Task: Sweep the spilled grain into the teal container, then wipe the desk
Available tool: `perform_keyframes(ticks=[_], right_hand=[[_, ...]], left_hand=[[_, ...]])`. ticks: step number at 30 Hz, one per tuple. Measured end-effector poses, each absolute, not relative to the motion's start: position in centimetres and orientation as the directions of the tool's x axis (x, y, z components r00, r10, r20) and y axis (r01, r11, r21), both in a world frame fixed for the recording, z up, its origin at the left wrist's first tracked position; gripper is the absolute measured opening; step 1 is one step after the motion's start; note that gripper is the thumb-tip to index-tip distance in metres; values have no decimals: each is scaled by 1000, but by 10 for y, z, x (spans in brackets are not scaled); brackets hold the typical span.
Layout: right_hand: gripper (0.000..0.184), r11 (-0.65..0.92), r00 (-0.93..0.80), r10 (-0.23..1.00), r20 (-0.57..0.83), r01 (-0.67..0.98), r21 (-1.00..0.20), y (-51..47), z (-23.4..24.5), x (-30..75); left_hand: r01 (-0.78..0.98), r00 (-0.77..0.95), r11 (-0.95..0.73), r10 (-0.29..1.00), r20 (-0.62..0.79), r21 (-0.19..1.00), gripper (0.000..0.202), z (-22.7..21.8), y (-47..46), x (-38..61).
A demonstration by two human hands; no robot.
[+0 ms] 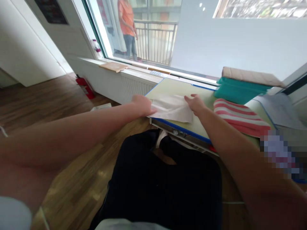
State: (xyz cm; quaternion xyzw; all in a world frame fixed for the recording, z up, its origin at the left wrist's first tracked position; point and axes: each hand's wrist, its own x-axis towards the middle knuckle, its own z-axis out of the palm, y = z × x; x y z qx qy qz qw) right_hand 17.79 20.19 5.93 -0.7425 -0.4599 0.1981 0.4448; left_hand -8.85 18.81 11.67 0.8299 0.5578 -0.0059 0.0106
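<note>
A thin white cloth (176, 111), creased and slightly blurred, spreads over the pale yellow tabletop (175, 85) with blue edging. At its left edge my left hand (142, 105) is closed, with fingers and thumb gripping the fabric. My right hand (196, 103) is at the opposite edge, its thumb and forefinger at the upper right corner and the other fingers partly bent. The cloth is stretched between both hands, low over the table. A folded red-and-white striped towel (240, 116) lies to the right of my right hand.
Behind the towel, a teal folded bundle (240, 91) has a brown cardboard piece (251, 76) on top. A radiator (136, 84) runs under the window. The fire extinguisher (85, 87) stands on the floor at left. Outside the glass stands a person (127, 19) in an orange top.
</note>
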Motion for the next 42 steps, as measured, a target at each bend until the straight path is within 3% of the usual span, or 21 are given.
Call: perform_keyframes(ticks=[2,4,8,11,13,16,18,21,26,29,34,42], right_hand=[[53,-214,482,871,93,544,-812,199,58,175],[49,-202,456,882,120,594,-779,195,59,172],[40,-164,463,837,292,721,-673,178,69,158],[37,-48,276,831,482,901,-431,156,75,141],[37,58,79,894,441,956,-289,144,72,131],[46,132,-93,977,190,970,-202,137,61,123],[56,91,-84,995,45,976,-198,139,54,120],[68,-15,5,999,-47,976,-219,142,51,105],[72,-82,68,996,-60,963,-258,143,53,54],[74,-96,69,992,-108,958,-271,153,55,35],[76,19,-39,997,-69,963,-270,192,53,31],[78,100,-110,993,-34,970,-219,253,60,46]], left_hand=[[899,414,-425,903,-118,-106,73,120,199,-93],[880,446,-466,877,-178,-93,80,122,215,-97],[726,686,-683,728,3,-82,74,116,237,-97],[550,831,-835,548,96,7,65,97,235,-87],[519,844,-847,529,86,117,62,82,230,-79],[538,830,-800,558,-1,266,59,68,229,-72],[533,833,-785,552,-33,317,59,67,233,-72],[577,806,-745,585,-89,335,51,75,239,-76],[719,671,-643,741,-22,263,50,79,227,-82],[785,615,-599,784,-83,159,56,74,219,-86],[872,489,-485,867,-98,62,59,66,242,-97],[873,484,-489,865,-135,0,62,65,316,-89]])
